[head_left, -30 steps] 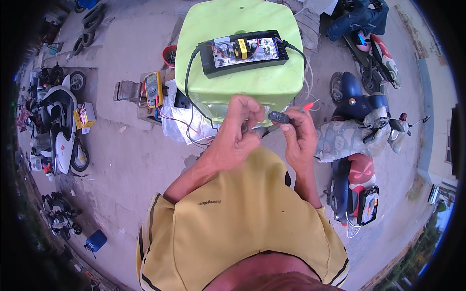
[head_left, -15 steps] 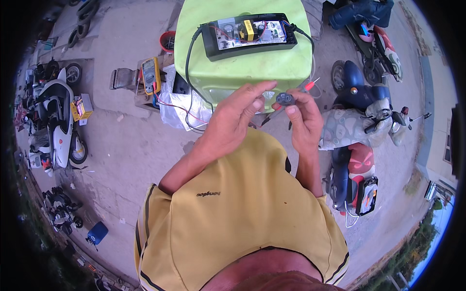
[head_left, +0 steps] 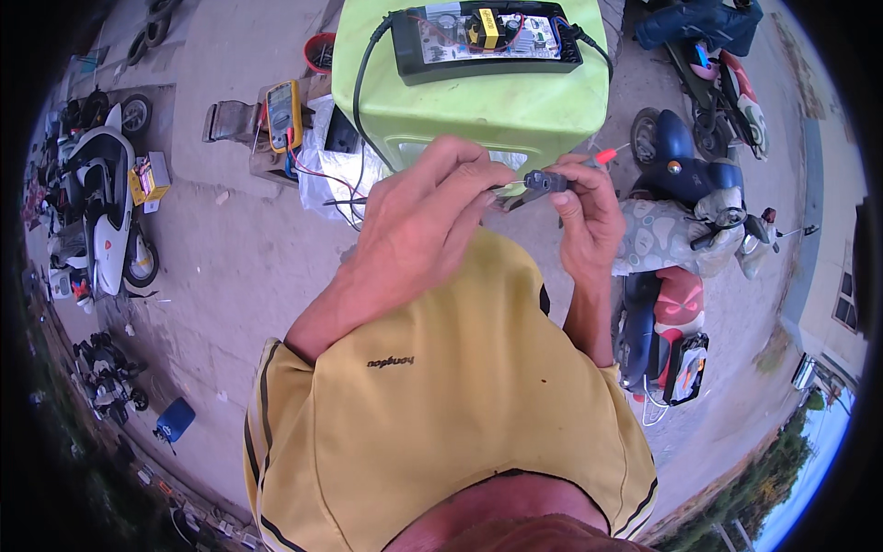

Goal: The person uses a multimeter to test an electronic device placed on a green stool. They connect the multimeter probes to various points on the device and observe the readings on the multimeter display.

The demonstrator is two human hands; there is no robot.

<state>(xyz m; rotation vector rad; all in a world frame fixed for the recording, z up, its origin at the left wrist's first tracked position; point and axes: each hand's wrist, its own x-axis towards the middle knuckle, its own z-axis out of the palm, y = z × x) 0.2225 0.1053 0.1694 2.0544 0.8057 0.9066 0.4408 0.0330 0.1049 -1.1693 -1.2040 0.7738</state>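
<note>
Between the fingers of my left hand (head_left: 418, 207) is a black test probe (head_left: 347, 201). Its back end sticks out past the wrist side, and its thin metal tip reaches the face of a black plug connector (head_left: 543, 182); whether it sits inside a hole I cannot tell. My right hand (head_left: 593, 212) pinches that connector and also holds a red test probe (head_left: 604, 156), whose tip points away to the upper right. Beyond the hands, an opened black charger case (head_left: 441, 72) with its circuit board (head_left: 446, 37) showing lies on a light green stool (head_left: 469, 106).
A yellow multimeter (head_left: 283, 115) leans left of the stool, its leads running toward my hands. Near it are a clear plastic bag (head_left: 317, 179) and a red bowl (head_left: 318, 51). Parked scooters stand on the right (head_left: 676, 230) and left (head_left: 106, 202).
My left hand has closed on the black probe and brought its tip to the connector. My right hand, with connector and red probe, has shifted slightly right.
</note>
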